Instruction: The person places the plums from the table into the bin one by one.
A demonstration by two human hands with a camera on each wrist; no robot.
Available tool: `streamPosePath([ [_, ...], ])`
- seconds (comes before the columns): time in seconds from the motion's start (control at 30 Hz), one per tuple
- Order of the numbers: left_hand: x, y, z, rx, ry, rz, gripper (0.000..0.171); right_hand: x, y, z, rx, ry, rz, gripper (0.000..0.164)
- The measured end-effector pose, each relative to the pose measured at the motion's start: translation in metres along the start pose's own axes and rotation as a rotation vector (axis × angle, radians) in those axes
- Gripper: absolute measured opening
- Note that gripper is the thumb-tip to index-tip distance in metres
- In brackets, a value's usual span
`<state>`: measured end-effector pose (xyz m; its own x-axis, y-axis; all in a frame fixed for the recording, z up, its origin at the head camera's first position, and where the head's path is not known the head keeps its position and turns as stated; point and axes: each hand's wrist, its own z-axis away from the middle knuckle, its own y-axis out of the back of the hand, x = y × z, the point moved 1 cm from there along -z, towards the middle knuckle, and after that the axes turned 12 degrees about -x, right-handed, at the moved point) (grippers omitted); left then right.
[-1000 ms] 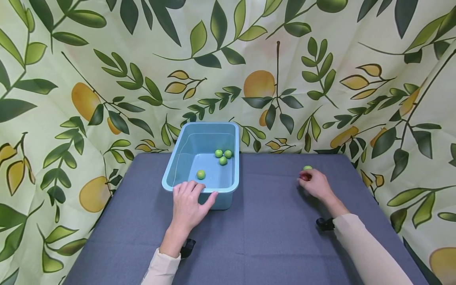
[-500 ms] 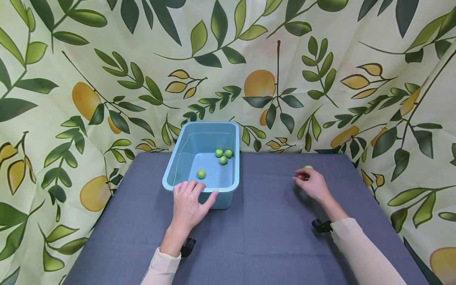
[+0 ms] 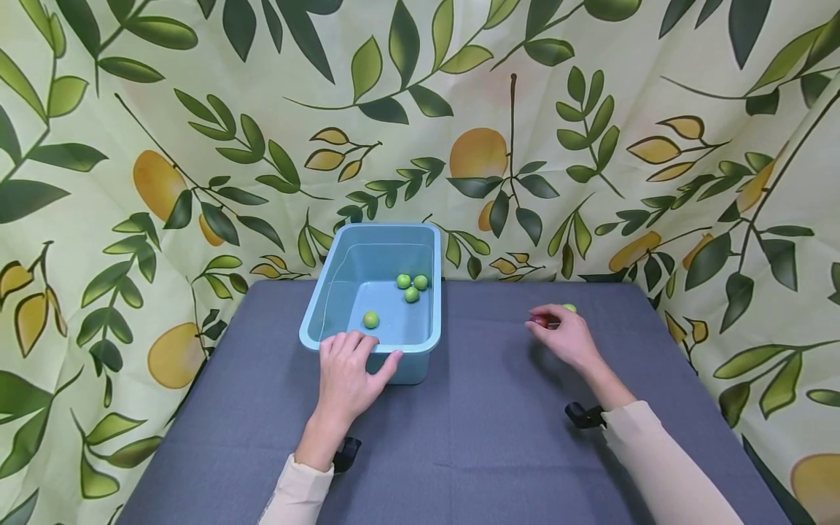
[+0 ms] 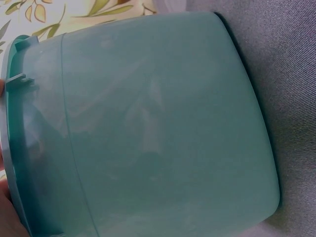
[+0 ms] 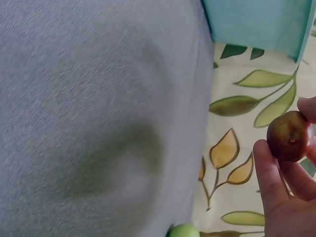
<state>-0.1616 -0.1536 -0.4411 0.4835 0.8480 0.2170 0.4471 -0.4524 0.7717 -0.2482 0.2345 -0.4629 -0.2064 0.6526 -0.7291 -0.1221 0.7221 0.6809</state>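
Note:
My right hand [image 3: 569, 340] pinches a small round reddish-brown fruit [image 5: 290, 136] between thumb and fingers, raised above the table with its shadow below. Just behind that hand, a green fruit [image 3: 569, 308] lies on the table, partly hidden. My left hand [image 3: 348, 379] holds the near rim of a blue plastic bin [image 3: 434, 292], fingers over the edge and thumb spread along the outside. Inside the bin, two green fruits [image 3: 421, 282] and a third green fruit [image 3: 411, 294] cluster near the right wall. Another green fruit [image 3: 370, 319] lies nearer the front.
Dark grey-blue cloth [image 3: 485, 408] covers the table. A leaf-and-fruit patterned curtain [image 3: 479, 109] hangs right behind the table and along both sides. The bin's tall outer wall [image 4: 158, 123] fills most of the left wrist view.
My right hand has drawn left and slightly up with the reddish-brown fruit, away from the green fruit on the table. The left hand and the bin stay where they were.

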Motion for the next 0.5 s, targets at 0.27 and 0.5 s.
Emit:
streamPosePath([
  [0.27,-0.001,-0.001,-0.001,0.015,-0.015,0.002,0.039,-0.015,-0.004,-0.001,0.005,0.055,-0.024,0.034],
  [0.5,0.000,0.000,0.000,0.002,0.001,0.000,0.042,-0.030,-0.005,-0.001,0.017,0.095,-0.050,0.031],
])
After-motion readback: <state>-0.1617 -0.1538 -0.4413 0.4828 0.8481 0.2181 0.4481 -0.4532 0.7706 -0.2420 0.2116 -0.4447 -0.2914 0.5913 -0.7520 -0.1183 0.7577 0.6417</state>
